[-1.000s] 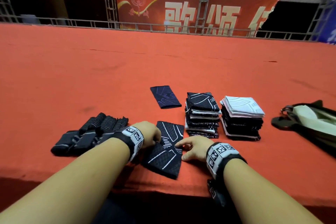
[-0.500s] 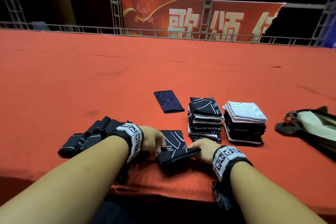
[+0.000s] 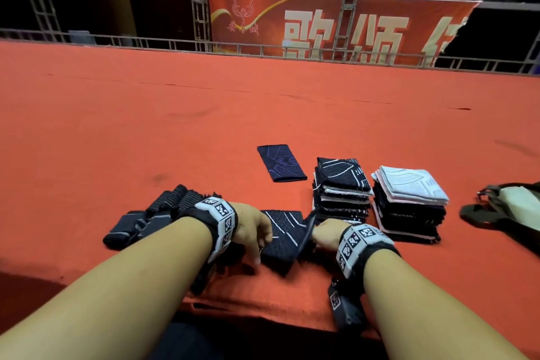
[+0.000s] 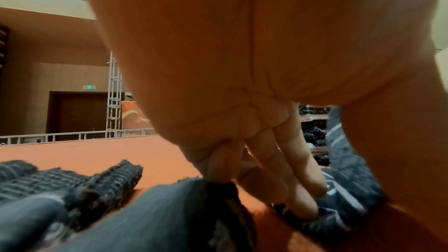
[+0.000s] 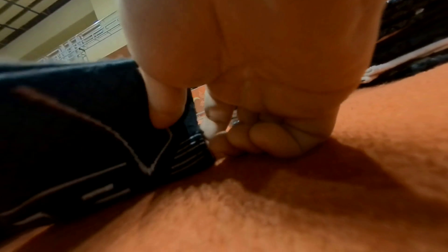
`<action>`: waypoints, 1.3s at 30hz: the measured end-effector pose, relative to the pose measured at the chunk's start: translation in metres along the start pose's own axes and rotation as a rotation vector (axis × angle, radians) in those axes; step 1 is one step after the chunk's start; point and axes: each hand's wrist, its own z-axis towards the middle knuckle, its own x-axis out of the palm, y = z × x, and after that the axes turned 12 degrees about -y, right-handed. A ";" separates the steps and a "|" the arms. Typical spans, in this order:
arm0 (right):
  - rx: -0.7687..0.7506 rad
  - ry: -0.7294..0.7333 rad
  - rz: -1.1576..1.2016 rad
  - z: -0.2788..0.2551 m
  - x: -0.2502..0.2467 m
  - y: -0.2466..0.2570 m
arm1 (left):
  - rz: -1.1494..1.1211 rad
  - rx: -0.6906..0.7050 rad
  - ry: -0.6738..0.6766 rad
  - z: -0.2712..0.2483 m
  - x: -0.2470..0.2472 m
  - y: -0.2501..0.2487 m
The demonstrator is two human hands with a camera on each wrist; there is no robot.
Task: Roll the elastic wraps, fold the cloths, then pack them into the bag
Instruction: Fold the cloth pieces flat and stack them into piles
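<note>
A black cloth with white lines [image 3: 285, 235] lies at the near edge of the red table [image 3: 204, 126], its right side lifted. My right hand [image 3: 323, 235] pinches that raised edge between thumb and curled fingers; the cloth [image 5: 84, 131] shows beside the thumb. My left hand [image 3: 257, 238] presses its fingertips [image 4: 303, 210] on the cloth's [image 4: 344, 189] left edge. Rolled black elastic wraps [image 3: 146, 216] lie just left of my left wrist. Two stacks of folded cloths [image 3: 342, 187] [image 3: 409, 202] stand to the right. The bag [image 3: 508, 213] lies at the far right.
A single dark blue folded cloth [image 3: 282, 162] lies behind the one I hold. The table's front edge [image 3: 263, 313] runs just under my wrists. A metal railing [image 3: 263, 50] and a red banner [image 3: 336, 26] stand beyond the far edge.
The cloth lay flat a second ago. My right hand has taken hold of its right edge and lifted it leftward over the cloth, while my left hand stays on the left side.
</note>
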 end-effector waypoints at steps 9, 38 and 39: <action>0.055 -0.032 0.071 0.002 0.010 0.003 | 0.073 -0.098 -0.296 0.016 0.005 -0.007; -0.060 0.081 -0.094 0.010 -0.002 0.008 | 0.321 -0.188 -0.238 0.061 0.076 -0.012; -0.060 0.087 -0.068 0.011 -0.003 0.004 | 0.322 -0.188 -0.229 0.062 0.077 -0.011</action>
